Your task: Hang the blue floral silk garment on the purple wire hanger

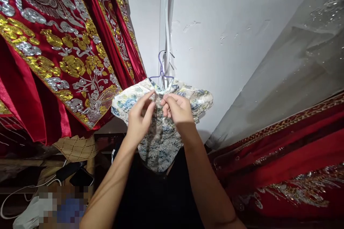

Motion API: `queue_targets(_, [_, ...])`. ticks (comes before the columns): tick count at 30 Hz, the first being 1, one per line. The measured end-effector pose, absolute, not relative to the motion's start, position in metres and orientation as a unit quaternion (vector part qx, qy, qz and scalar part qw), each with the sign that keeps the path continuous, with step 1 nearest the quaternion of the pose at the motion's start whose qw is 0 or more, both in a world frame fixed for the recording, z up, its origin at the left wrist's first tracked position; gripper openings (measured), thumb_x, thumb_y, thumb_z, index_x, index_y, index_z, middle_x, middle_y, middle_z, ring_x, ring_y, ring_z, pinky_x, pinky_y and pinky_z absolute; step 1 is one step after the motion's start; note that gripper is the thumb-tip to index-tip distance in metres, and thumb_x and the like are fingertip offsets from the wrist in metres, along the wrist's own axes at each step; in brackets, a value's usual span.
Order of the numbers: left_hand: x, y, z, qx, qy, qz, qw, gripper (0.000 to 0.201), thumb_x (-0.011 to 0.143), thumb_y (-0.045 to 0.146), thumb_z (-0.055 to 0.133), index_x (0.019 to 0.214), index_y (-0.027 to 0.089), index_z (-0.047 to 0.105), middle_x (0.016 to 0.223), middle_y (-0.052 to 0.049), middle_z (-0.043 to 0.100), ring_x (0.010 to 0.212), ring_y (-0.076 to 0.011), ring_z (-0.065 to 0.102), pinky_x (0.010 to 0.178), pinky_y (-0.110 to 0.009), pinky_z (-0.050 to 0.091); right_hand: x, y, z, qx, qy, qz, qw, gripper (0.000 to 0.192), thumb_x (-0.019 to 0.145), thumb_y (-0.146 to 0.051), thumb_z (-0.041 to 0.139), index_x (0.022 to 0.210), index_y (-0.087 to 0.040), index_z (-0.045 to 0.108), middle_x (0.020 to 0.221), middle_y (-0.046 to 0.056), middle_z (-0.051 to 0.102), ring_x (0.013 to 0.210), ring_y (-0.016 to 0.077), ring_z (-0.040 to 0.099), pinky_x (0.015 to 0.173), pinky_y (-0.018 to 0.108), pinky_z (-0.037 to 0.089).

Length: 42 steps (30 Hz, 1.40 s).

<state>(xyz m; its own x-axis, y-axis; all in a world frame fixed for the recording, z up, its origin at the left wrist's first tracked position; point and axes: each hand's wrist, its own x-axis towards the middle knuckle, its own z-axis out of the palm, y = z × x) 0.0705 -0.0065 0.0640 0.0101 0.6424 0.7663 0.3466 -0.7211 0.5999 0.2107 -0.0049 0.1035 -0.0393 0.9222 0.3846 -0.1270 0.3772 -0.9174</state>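
Note:
A short-sleeved floral top (161,139), white with blue and yellow flowers, hangs on a thin purple hanger (161,68) in front of me. At the left side of its neckline, my left hand (139,116) has its thumb and forefinger apart, with nothing visible between them. My right hand (178,109) is closed, thumb and forefinger pinched together just below the collar. Whatever may be in that pinch is too small to make out. Both hands cover part of the upper front of the top.
Red garments with gold and silver embroidery (72,64) hang at the left. A pale strap (166,25) runs down the white wall (215,18). Translucent sheeting (282,64) and red sequined cloth (295,171) are at the right. A phone (82,178) and white cable (16,189) lie lower left.

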Motion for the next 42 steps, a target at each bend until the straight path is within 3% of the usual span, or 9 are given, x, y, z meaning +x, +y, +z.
queue_targets(4, [0.075,0.007,0.103,0.755,0.354,0.552,0.032,0.017,0.099,0.027,0.054,0.098,0.017,0.068,0.091,-0.005,0.069,0.084,-0.0151,0.063,0.079,-0.028,0.049,0.211,0.018,0.085,-0.367,-0.581,0.408,0.601,0.022,0.085,-0.031,0.056,0.068,-0.019,0.061,0.044,-0.004,0.05,0.04,0.0089,0.041,0.044,0.022,0.029])
queue_targets(9, [0.049,0.005,0.103,0.638,0.382,0.668,0.019,0.015,0.097,0.028,0.057,0.095,0.017,0.067,0.089,-0.003,0.067,0.084,-0.0136,0.062,0.08,-0.025,0.049,0.217,0.021,-0.003,-0.449,-0.55,0.449,0.543,0.026,0.081,-0.03,0.053,0.056,-0.02,0.056,0.04,-0.004,0.046,0.041,0.0115,0.04,0.046,0.025,0.029])
queue_targets(16, [-0.02,0.016,0.033,0.216,0.308,0.825,0.422,0.02,0.093,0.016,0.051,0.102,0.013,0.068,0.094,-0.009,0.074,0.103,-0.0179,0.069,0.097,-0.027,0.053,0.216,-0.039,-0.065,-0.398,-0.557,0.501,0.53,0.03,0.083,-0.026,0.05,0.055,-0.02,0.058,0.042,-0.003,0.048,0.042,0.0117,0.042,0.051,0.026,0.035])
queue_targets(23, [0.012,-0.021,-0.071,0.088,0.321,0.772,0.542,0.021,0.089,0.013,0.046,0.089,0.014,0.066,0.089,-0.012,0.073,0.101,-0.0209,0.071,0.097,-0.035,0.054,0.218,-0.061,-0.042,-0.417,-0.606,0.478,0.479,0.034,0.086,-0.027,0.054,0.053,-0.019,0.058,0.039,-0.004,0.045,0.04,0.0106,0.041,0.049,0.025,0.035])
queue_targets(27, [0.032,-0.034,-0.054,0.147,0.26,0.75,0.59,0.011,0.087,0.02,0.057,0.083,0.016,0.065,0.087,-0.008,0.07,0.093,-0.0185,0.069,0.095,-0.033,0.053,0.219,-0.059,-0.047,-0.434,-0.607,0.493,0.446,0.049,0.092,-0.039,0.052,0.047,-0.02,0.049,0.044,-0.002,0.044,0.046,0.0115,0.042,0.052,0.027,0.035])
queue_targets(31, [0.056,-0.063,-0.013,0.403,0.219,0.657,0.599,0.017,0.083,0.032,0.068,0.074,0.018,0.066,0.079,-0.004,0.065,0.075,-0.0176,0.063,0.076,-0.031,0.054,0.216,-0.054,-0.055,-0.455,-0.499,0.5,0.542,0.052,0.086,-0.071,0.053,0.067,-0.023,0.063,0.068,0.003,0.061,0.066,0.0198,0.056,0.063,0.032,0.045])
queue_targets(36, [0.082,-0.089,0.011,0.665,0.327,0.511,0.435,0.014,0.089,0.032,0.067,0.096,0.024,0.076,0.106,-0.008,0.069,0.103,-0.0253,0.064,0.095,-0.037,0.049,0.223,-0.067,-0.038,-0.351,-0.378,0.668,0.537,0.072,0.081,-0.087,0.039,0.092,-0.024,0.073,0.08,0.009,0.07,0.086,0.029,0.068,0.071,0.039,0.055])
queue_targets(39, [0.08,-0.082,0.005,0.646,0.402,0.539,0.362,0.036,0.094,0.041,0.061,0.127,0.029,0.066,0.131,-0.008,0.063,0.123,-0.0268,0.057,0.105,-0.038,0.044,0.233,-0.076,-0.016,-0.316,-0.389,0.717,0.485,0.049,0.082,-0.068,0.062,0.098,-0.023,0.074,0.083,0.007,0.072,0.085,0.0262,0.069,0.073,0.036,0.054])
queue_targets(42, [0.066,-0.068,-0.009,0.668,0.389,0.473,0.422,0.048,0.101,0.054,0.039,0.124,0.023,0.066,0.122,-0.01,0.066,0.113,-0.0264,0.06,0.102,-0.038,0.044,0.244,-0.076,0.006,-0.297,-0.514,0.715,0.371,0.027,0.071,-0.029,0.078,0.096,-0.021,0.074,0.082,0.002,0.07,0.077,0.0192,0.065,0.073,0.029,0.05])
